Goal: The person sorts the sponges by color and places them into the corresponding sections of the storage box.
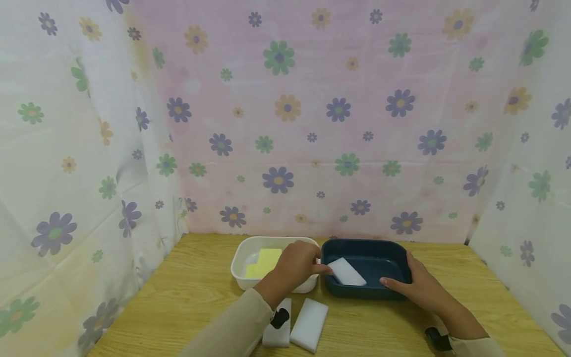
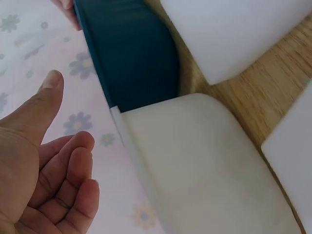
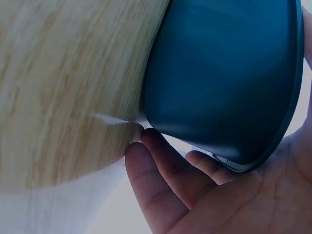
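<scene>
Nearest, two white blocks [image 1: 309, 325] lie side by side on the wood-grain tabletop [image 1: 178, 297], the left one partly hidden by the left sleeve [image 1: 232, 322]. Beyond them stand two tubs, side by side. Over the white tub's [image 1: 246, 284] right end is the left grip [image 1: 298, 260], fingers loosely bent, thumb apart, with hold of nothing; its thumb tip reaches the dark blue tub [image 1: 363, 292]. In that tub one white block lies at the left end; whether the thumb touches it, I cannot tell. The right grip [image 1: 421, 282] holds the blue tub's right end, thumb over the near rim, fingers outside. The white tub contains yellow pieces [image 1: 269, 258], apparently two, overlapping. Farthest hangs flowered cloth [image 1: 334, 74].
</scene>
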Demonstrator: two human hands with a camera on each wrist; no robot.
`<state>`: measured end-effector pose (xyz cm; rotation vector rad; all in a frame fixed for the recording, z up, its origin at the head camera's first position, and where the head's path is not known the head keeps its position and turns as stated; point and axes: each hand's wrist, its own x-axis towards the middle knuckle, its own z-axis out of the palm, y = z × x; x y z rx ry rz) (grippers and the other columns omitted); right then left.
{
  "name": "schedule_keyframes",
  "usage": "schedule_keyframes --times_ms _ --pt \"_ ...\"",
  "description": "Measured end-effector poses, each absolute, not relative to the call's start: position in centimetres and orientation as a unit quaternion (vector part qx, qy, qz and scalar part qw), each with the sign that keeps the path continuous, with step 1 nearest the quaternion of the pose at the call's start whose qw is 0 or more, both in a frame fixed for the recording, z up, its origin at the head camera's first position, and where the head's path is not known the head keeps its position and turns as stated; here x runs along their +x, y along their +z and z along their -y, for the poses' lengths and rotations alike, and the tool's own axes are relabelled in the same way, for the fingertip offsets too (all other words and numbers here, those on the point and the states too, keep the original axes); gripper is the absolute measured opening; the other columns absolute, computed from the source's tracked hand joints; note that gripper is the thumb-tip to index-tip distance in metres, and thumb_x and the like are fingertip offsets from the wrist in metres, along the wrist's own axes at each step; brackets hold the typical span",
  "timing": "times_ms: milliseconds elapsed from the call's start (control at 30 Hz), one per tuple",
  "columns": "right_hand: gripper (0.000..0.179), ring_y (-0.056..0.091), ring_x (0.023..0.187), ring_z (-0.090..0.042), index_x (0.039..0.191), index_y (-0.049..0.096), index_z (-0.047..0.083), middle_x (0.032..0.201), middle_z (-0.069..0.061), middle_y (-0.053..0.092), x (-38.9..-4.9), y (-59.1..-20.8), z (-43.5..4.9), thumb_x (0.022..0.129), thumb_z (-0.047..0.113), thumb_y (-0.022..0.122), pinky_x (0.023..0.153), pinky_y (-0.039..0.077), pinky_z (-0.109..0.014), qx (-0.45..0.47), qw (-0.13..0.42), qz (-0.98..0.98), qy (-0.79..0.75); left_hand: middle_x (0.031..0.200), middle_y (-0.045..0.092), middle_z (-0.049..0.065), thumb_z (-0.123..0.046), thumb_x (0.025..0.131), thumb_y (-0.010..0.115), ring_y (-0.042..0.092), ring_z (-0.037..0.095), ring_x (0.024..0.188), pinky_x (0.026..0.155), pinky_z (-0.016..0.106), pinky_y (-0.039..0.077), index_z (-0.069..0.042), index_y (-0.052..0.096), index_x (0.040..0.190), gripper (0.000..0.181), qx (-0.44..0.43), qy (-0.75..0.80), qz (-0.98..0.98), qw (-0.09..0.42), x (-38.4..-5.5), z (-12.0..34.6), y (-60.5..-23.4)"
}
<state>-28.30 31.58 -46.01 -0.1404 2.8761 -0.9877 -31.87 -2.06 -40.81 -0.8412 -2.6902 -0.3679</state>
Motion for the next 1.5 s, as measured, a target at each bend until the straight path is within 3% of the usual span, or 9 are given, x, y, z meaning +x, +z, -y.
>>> schedule_keyframes --times_ms 567,800,1067,1267,1500 --pt "0.128 0.012 0.146 -0.066 0.160 -0.013 -0.009 0.164 -0.042 0.001 -28.4 -45.9 -31.4 0.093 0.066 0.066 0.110 0.025 -0.079 -0.044 0.054 -0.944 -0.322 0.086 0.075 -0.007 -0.058 0.075 0.086 0.060 0.003 0.071 0.061 0.020 0.049 -0.015 0.081 0.105 0.053 -0.330 -0.152 0.925 0.111 -29.0 5.5 -40.6" --pt "0.129 0.011 0.146 -0.066 0.160 -0.015 -0.008 0.164 -0.042 0.000 -28.5 -46.1 -31.4 0.092 0.067 0.065 0.109 0.025 -0.079 -0.043 0.057 -0.944 -0.323 0.093 0.076 -0.006 -0.059 0.075 0.086 0.061 0.000 0.073 0.067 0.020 0.051 -0.016 0.079 0.111 0.056 -0.325 -0.195 0.924 0.047 -27.7 6.5 -40.8" --pt "0.129 0.011 0.146 -0.066 0.160 -0.015 -0.007 0.164 -0.042 0.000 -28.5 -46.1 -31.4 0.092 0.068 0.065 0.109 0.025 -0.079 -0.043 0.057 -0.944 -0.322 0.107 0.077 -0.003 -0.057 0.075 0.087 0.069 0.008 0.096 0.080 0.024 0.055 -0.014 0.074 0.123 0.066 -0.327 -0.221 0.919 -0.011 -26.5 7.7 -41.3" --pt "0.129 0.011 0.146 -0.066 0.160 -0.015 -0.007 0.164 -0.042 0.000 -28.4 -46.0 -31.3 0.092 0.068 0.065 0.109 0.025 -0.079 -0.044 0.058 -0.945 -0.320 0.131 0.071 -0.003 -0.058 0.074 0.086 0.068 0.012 0.115 0.095 0.028 0.055 -0.014 0.067 0.136 0.078 -0.388 -0.218 0.895 -0.040 -26.2 8.9 -42.5" --pt "0.128 0.011 0.146 -0.067 0.160 -0.014 -0.008 0.164 -0.043 -0.001 -28.2 -45.8 -31.4 0.092 0.067 0.065 0.108 0.025 -0.080 -0.037 0.058 -0.946 -0.316 0.143 0.064 -0.001 -0.055 0.069 0.092 0.059 0.011 0.132 0.110 0.029 0.047 -0.009 0.060 0.143 0.092 -0.467 -0.156 0.870 -0.025 -26.2 9.1 -43.3"
